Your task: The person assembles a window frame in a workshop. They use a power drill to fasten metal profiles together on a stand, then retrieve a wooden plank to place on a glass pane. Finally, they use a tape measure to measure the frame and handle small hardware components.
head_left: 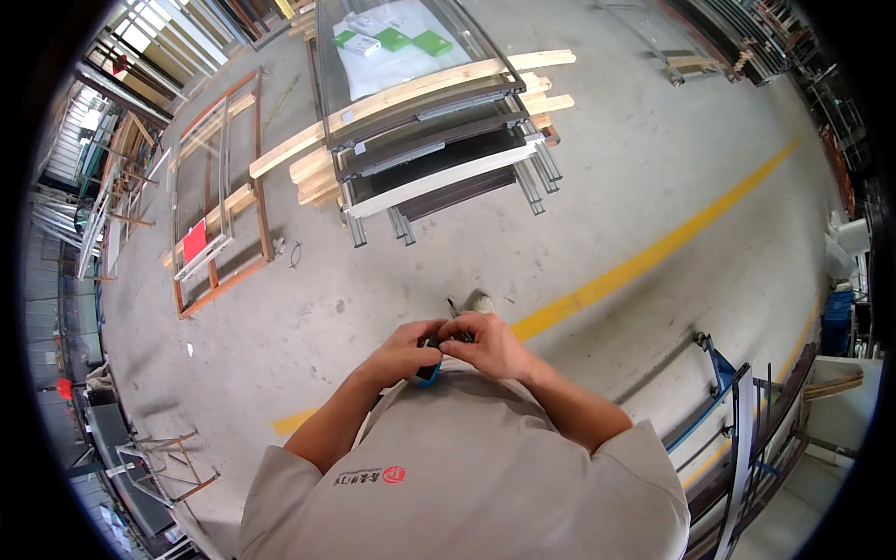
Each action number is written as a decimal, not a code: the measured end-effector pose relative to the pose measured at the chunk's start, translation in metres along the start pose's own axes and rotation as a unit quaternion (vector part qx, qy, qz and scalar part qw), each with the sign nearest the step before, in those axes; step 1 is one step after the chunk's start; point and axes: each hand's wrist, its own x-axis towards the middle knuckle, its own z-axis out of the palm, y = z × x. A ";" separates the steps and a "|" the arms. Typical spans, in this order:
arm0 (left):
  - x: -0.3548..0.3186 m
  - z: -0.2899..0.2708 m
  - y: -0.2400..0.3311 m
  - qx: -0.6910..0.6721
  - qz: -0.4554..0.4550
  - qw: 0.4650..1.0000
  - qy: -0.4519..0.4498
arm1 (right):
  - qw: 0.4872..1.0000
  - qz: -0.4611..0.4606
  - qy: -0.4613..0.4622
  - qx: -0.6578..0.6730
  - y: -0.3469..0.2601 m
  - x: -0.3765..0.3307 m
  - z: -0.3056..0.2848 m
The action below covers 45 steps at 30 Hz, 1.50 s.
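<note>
Seemingly, in the left grip (403, 353), close before the shirt (485, 467), a small blue-edged item (428, 375) is held, while the right grip (487, 346) is curled against the left's fingers, though whether anything is pinched by it cannot be told. Since the item is largely covered by the fingers, it could be fumbled and dropped onto the hard floor (597, 215) if the left hold were slackened or a fingertip were misplaced. Farther out, green and white packs (392, 39) are seen lying on a white sheet (392, 73) atop the frame stack (448, 170), their contents not shown.
</note>
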 end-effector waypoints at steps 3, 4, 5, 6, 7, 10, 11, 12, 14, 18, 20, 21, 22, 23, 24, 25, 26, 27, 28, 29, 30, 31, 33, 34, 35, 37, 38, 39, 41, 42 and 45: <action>0.038 -0.018 0.034 -0.005 -0.005 1.000 0.016 | 0.998 0.000 -0.056 0.038 0.003 0.055 -0.040; 0.053 -0.023 0.038 0.000 0.012 1.000 0.012 | 0.999 -0.006 -0.051 0.018 -0.001 0.068 -0.051; 0.066 -0.028 0.047 0.005 0.030 0.999 0.009 | 0.999 -0.014 -0.048 -0.003 -0.002 0.080 -0.062; 0.080 -0.035 0.058 0.028 0.014 1.000 0.006 | 0.999 -0.022 -0.044 -0.022 -0.003 0.093 -0.074; 0.095 -0.043 0.073 0.051 -0.003 0.999 0.002 | 0.999 -0.004 -0.039 -0.008 -0.003 0.108 -0.086; 0.143 -0.081 0.109 0.099 -0.096 0.990 0.006 | 0.998 0.048 -0.002 0.044 0.003 0.150 -0.122; 0.158 -0.091 0.116 0.112 -0.133 0.985 0.007 | 0.997 0.053 0.028 0.056 0.003 0.163 -0.137; 0.180 -0.111 0.108 0.106 -0.109 0.988 0.006 | 0.995 0.058 0.057 0.063 0.002 0.179 -0.155; 0.215 -0.161 0.108 0.147 -0.153 0.977 -0.004 | 0.988 0.054 0.130 0.062 0.002 0.209 -0.195; 0.260 -0.258 0.158 0.351 -0.105 0.931 -0.002 | 0.959 0.077 0.273 0.011 0.006 0.272 -0.284; 0.283 -0.299 0.175 0.346 -0.061 0.936 -0.006 | 0.938 0.113 0.326 -0.030 0.008 0.302 -0.322; 0.297 -0.315 0.187 0.324 -0.058 0.944 0.001 | 0.925 0.137 0.351 -0.054 0.022 0.319 -0.342; 0.314 -0.333 0.191 0.293 -0.025 0.956 0.014 | 0.910 0.162 0.374 -0.076 0.036 0.335 -0.358; 0.329 -0.342 0.205 0.314 -0.033 0.948 0.033 | 0.905 0.185 0.378 -0.066 0.050 0.351 -0.370; 0.340 -0.346 0.220 0.282 -0.042 0.957 0.049 | 0.899 0.203 0.384 -0.053 0.063 0.369 -0.382; 0.351 -0.348 0.229 0.250 -0.052 0.965 0.065 | 0.893 0.221 0.390 -0.041 0.073 0.384 -0.394; 0.366 -0.354 0.228 0.266 -0.014 0.961 0.067 | 0.892 0.214 0.392 -0.067 0.081 0.403 -0.404; 0.381 -0.361 0.223 0.281 0.023 0.957 0.066 | 0.891 0.209 0.393 -0.094 0.089 0.422 -0.411; 0.396 -0.366 0.220 0.295 0.060 0.951 0.065 | 0.888 0.204 0.393 -0.121 0.097 0.440 -0.419; 0.411 -0.367 0.217 0.303 0.092 0.944 0.089 | 0.891 0.198 0.389 -0.123 0.107 0.456 -0.428; 0.426 -0.367 0.212 0.310 0.124 0.936 0.116 | 0.895 0.190 0.384 -0.126 0.120 0.473 -0.440; 0.443 -0.366 0.208 0.316 0.155 0.925 0.142 | 0.898 0.183 0.379 -0.129 0.133 0.489 -0.452; 0.471 -0.367 0.217 0.361 0.044 0.921 0.138 | 0.902 0.202 0.354 -0.140 0.149 0.514 -0.472; 0.485 -0.370 0.213 0.372 0.066 0.915 0.141 | 0.904 0.209 0.344 -0.146 0.158 0.528 -0.483; 0.498 -0.373 0.208 0.383 0.088 0.908 0.145 | 0.905 0.201 0.339 -0.162 0.172 0.544 -0.495; 0.520 -0.373 0.201 0.410 0.125 0.889 0.161 | 0.903 0.195 0.331 -0.191 0.197 0.558 -0.511; 0.531 -0.374 0.206 0.413 0.124 0.888 0.163 | 0.902 0.203 0.331 -0.189 0.198 0.565 -0.515; 0.541 -0.375 0.207 0.416 0.123 0.886 0.164 | 0.900 0.212 0.332 -0.187 0.199 0.572 -0.518; 0.552 -0.387 0.192 0.447 0.113 0.874 0.152 | 0.897 0.218 0.327 -0.202 0.203 0.581 -0.519; 0.556 -0.393 0.188 0.476 0.104 0.861 0.147 | 0.896 0.215 0.321 -0.219 0.206 0.583 -0.519; 0.561 -0.403 0.175 0.523 0.103 0.834 0.143 | 0.889 0.202 0.309 -0.271 0.205 0.588 -0.517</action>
